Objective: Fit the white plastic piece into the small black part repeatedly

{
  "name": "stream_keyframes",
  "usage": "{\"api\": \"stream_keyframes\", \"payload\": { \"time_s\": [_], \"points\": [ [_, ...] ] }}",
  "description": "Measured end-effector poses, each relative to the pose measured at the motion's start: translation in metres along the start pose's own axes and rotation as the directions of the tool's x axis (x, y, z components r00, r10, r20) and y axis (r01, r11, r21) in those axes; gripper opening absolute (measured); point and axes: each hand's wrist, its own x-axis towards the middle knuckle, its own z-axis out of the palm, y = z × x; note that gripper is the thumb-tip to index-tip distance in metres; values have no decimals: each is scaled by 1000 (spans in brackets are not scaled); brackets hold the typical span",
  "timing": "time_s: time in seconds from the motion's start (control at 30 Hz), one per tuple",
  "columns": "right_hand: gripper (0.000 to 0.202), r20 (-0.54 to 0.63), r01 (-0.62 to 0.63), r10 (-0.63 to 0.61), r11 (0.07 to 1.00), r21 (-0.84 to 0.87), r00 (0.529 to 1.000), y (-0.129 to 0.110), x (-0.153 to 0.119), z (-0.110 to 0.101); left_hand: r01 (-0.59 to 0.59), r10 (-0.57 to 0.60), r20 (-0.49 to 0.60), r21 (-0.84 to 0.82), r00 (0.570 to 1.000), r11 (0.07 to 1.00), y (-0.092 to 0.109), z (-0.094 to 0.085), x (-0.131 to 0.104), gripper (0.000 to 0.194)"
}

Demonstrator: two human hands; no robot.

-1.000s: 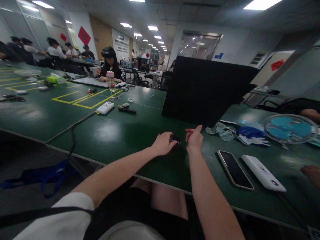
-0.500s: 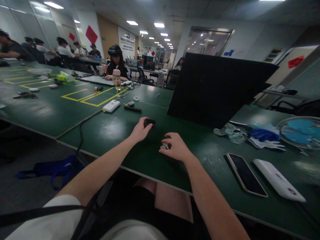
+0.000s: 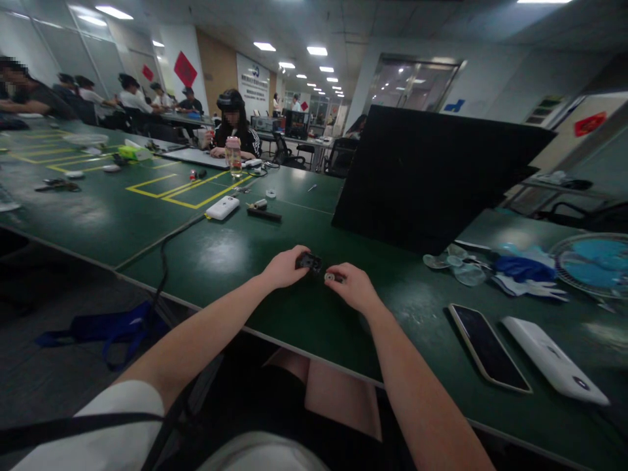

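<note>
My left hand (image 3: 286, 269) is closed around a small black hollow piece (image 3: 310, 263), perhaps a housing, whose open side faces up and right. Close to its right, my right hand (image 3: 354, 285) pinches a small pale piece with a round, gear-like end (image 3: 330, 278). A narrow gap separates the two pieces, both held just over the green table (image 3: 294, 314). My fingers cover part of each, so their full shapes are hidden.
A large black panel (image 3: 432, 176) stands beyond my hands. Rightward lie a phone (image 3: 490, 347), a white power bank (image 3: 554, 360), gloves (image 3: 524, 278) and a blue fan (image 3: 598, 261). A black bar (image 3: 263, 214) and another white device (image 3: 222, 208) lie ahead. A person (image 3: 233, 131) sits across.
My left hand has moved right and nearer with the black piece, turning its hollow side into view. The right hand has lifted the pale gear-like piece and closed in a pinch beside it.
</note>
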Motion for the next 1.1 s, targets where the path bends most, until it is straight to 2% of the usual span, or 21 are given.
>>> {"api": "stream_keyframes", "payload": {
  "time_s": [0.1, 0.2, 0.37, 0.53, 0.63, 0.8, 1.0, 1.1],
  "points": [
    [22, -178, -1, 19, 995, 100, 984, -3, 1, 2, -24, 24, 54, 14, 998, 1000, 2, 3, -1, 51],
    [18, -248, 20, 17, 989, 146, 969, -10, 3, 6, -54, 54, 116, -5, 992, 999, 4, 5, -1, 51],
    [18, -198, 124, -112, 991, 49, 974, -18, 6, 16, -94, 97, 133, -25, 986, 995, 6, 6, -1, 52],
    [22, -250, 164, -197, 976, -145, 948, -18, 6, 22, -115, 118, 130, -28, 984, 993, 9, 8, -3, 53],
    [25, -247, 134, -173, 977, -169, 953, -18, 7, 22, -123, 127, 133, -43, 983, 992, 11, 8, -3, 52],
    [34, -328, 18, -47, 996, -91, 944, -15, 7, 17, -87, 92, 117, -48, 989, 995, 10, 8, -2, 54],
    [30, -189, 100, -118, 990, -101, 975, -12, 7, 14, -99, 104, 113, -54, 988, 994, 7, 10, -2, 51],
    [28, -201, 109, -131, 987, -117, 971, -15, 7, 17, -102, 109, 114, -66, 988, 993, 6, 12, -2, 52]
  ]
}}
